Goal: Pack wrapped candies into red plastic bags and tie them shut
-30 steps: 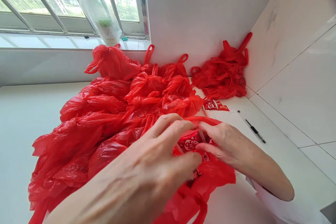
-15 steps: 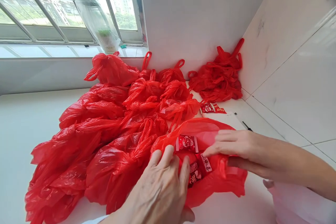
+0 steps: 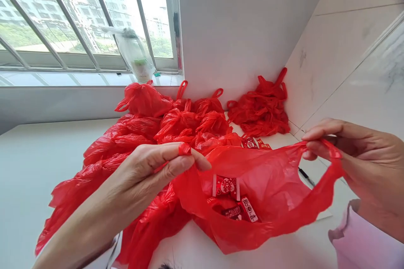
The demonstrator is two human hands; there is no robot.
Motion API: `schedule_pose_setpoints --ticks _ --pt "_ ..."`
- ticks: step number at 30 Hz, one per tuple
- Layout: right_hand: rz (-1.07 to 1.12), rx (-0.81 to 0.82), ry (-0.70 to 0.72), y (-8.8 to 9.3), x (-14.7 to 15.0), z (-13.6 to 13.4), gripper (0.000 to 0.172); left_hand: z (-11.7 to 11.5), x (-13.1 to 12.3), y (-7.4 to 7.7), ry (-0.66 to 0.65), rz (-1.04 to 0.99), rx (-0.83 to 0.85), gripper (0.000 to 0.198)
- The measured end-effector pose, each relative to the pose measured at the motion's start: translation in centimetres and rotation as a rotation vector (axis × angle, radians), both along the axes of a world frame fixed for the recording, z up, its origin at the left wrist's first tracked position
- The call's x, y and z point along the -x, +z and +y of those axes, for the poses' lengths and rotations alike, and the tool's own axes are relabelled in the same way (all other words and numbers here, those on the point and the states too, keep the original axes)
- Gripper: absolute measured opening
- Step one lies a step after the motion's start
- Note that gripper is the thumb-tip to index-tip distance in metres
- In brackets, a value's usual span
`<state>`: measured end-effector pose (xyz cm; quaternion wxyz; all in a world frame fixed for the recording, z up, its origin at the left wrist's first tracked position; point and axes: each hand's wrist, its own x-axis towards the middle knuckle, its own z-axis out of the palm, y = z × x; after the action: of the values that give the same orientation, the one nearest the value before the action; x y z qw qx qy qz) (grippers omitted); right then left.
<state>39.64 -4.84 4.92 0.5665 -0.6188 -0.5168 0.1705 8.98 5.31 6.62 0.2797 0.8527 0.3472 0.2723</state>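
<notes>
A thin red plastic bag (image 3: 252,233) hangs stretched between my hands with its mouth wide. My left hand (image 3: 167,162) pinches one handle, the film looped over the fingers. On the other side my right hand (image 3: 328,138) grips the opposite handle between thumb and fingers. Inside the bag lie a red wrapped packet (image 3: 226,186) with a white emblem, a darker packet (image 3: 232,212) and a narrow white-labelled packet (image 3: 250,209). Just left of it, tied red bags (image 3: 126,138) crowd the white table, partly hidden behind my left hand and arm.
A heap of flat red bags (image 3: 261,109) rests in the corner by the wall. More small red packets (image 3: 252,143) lie in front of it, near a black pen (image 3: 306,175). On the windowsill stands a jar in a clear bag (image 3: 140,61).
Both hands have left the packets and risen to the bag's handles, pulling them apart. The bag's mouth is now wider and lifted. The view has tilted up somewhat.
</notes>
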Motion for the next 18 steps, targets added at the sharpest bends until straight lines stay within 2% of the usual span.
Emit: schedule_pose_setpoints --ticks 3,7,9,12,14,18 --pt "0.105 -0.087 -0.03 0.7 1.8 0.3 0.007 -0.5 -0.7 0.1 -0.007 -0.161 0.192 0.039" --pt "0.107 -0.185 0.009 1.2 4.4 1.7 0.004 -1.3 -2.1 0.0 -0.028 -0.281 0.25 0.041" --pt "0.03 -0.156 0.121 0.9 5.0 2.7 0.006 -1.3 -2.8 -0.7 -0.014 -0.248 0.27 0.045" --pt "-0.11 -0.087 0.371 0.1 5.3 3.8 0.013 -1.2 -3.5 -2.2 0.037 -0.136 0.233 0.052" --pt "-0.171 -0.073 0.464 -0.4 5.6 4.1 0.018 -1.3 -3.8 -2.8 0.006 -0.018 0.264 0.067" --pt "-0.195 -0.066 0.543 -0.7 6.9 3.9 0.02 -2.0 -3.9 -2.4 -0.202 0.101 0.414 0.12"
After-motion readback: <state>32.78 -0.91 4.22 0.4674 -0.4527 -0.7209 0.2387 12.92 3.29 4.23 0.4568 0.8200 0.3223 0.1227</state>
